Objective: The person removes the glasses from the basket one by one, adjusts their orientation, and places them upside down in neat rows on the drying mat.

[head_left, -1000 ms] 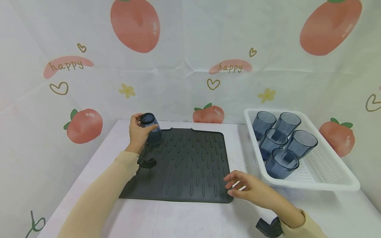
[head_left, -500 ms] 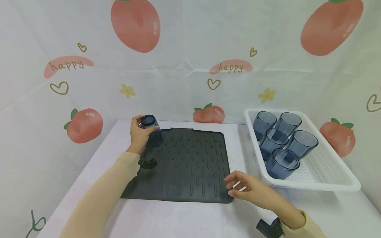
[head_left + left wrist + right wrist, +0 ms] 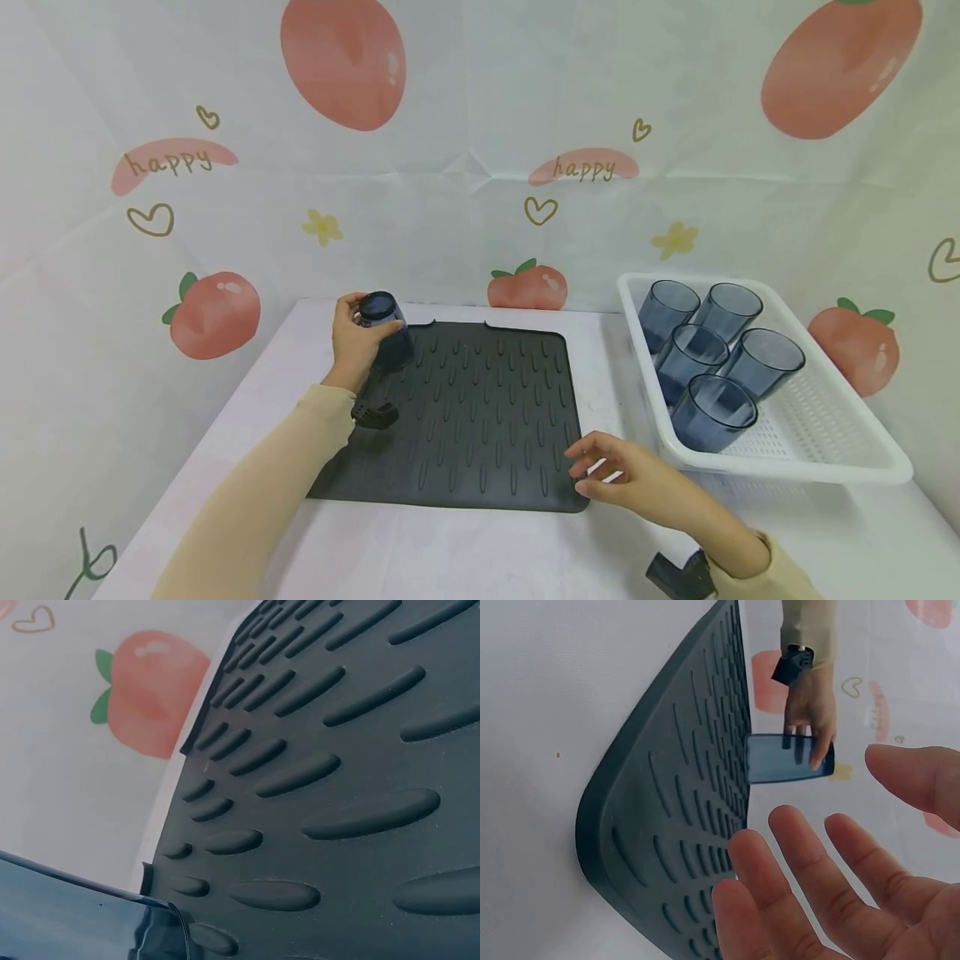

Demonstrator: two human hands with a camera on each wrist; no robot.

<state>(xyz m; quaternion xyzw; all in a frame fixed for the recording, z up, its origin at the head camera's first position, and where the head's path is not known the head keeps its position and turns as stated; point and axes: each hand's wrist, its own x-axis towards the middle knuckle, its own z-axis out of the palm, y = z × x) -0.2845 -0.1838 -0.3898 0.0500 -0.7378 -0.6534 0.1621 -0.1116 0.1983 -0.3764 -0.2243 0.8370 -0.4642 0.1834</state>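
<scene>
At the far left corner of the black ridged drying mat (image 3: 480, 417), my left hand (image 3: 352, 342) grips a blue-tinted drinking glass (image 3: 392, 350). The glass is upside down, its thick base on top, with fingers and thumb around its upper part. Seen from the right wrist, the rim of this glass (image 3: 784, 759) is right at the surface of the mat (image 3: 667, 772). Part of the glass (image 3: 67, 915) fills the lower left corner of the left wrist view. My right hand (image 3: 626, 479) holds nothing, fingers loosely bent, over the mat's near right corner.
A white perforated basket (image 3: 832, 433) stands on the right of the white table (image 3: 465, 554). Several more blue glasses (image 3: 712, 412) sit in its left part, mouths up. Behind the table hangs a white cloth (image 3: 450, 225) printed with peaches.
My left hand has lowered the glass slightly and shifted it a little to the right, closer to the mat. The right hand stays in place.
</scene>
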